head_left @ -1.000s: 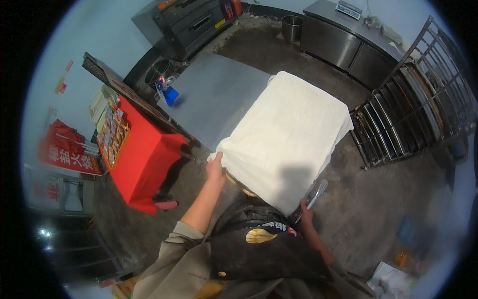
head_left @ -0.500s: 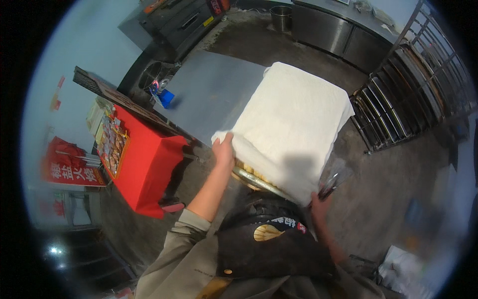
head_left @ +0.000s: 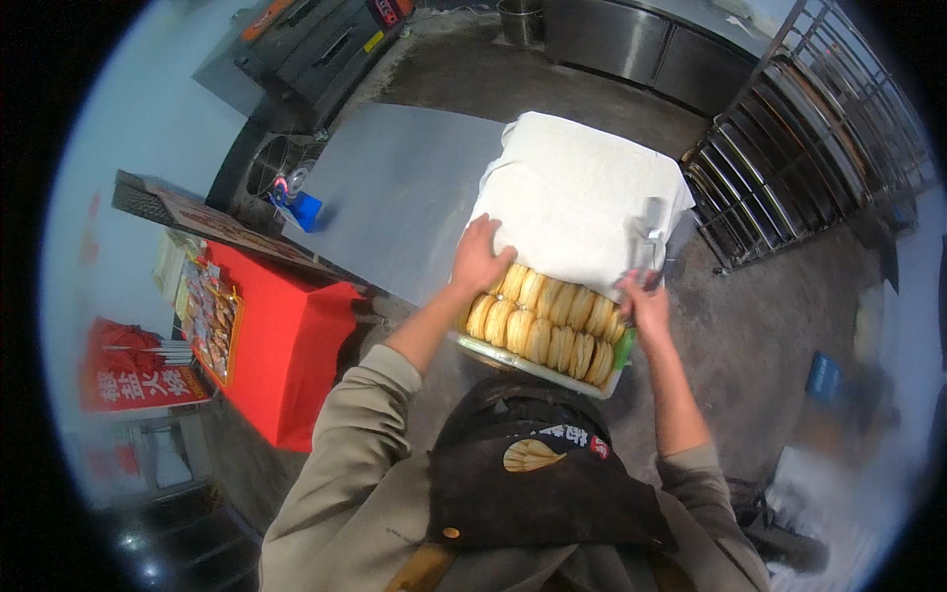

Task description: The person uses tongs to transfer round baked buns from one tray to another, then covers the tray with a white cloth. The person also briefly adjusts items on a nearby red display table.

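A white cloth (head_left: 582, 192) covers the far part of a tray (head_left: 523, 362) on a steel table. Its near edge is folded back, baring two rows of round golden baked buns (head_left: 547, 326). My left hand (head_left: 480, 257) grips the folded edge of the cloth at the left, just above the buns. My right hand (head_left: 644, 301) is at the cloth's right edge and holds metal tongs (head_left: 648, 237) that point up over the cloth.
The bare steel table top (head_left: 395, 192) extends to the left, with a small blue object (head_left: 301, 207) at its far corner. A red-draped stand (head_left: 281, 345) with packets is at the left. A rack of trays (head_left: 819, 138) stands at the right, ovens and steel counters at the back.
Both hands have pulled the near edge of the cloth back away from me, uncovering the buns. The right hand with the tongs moved up from the tray's corner.
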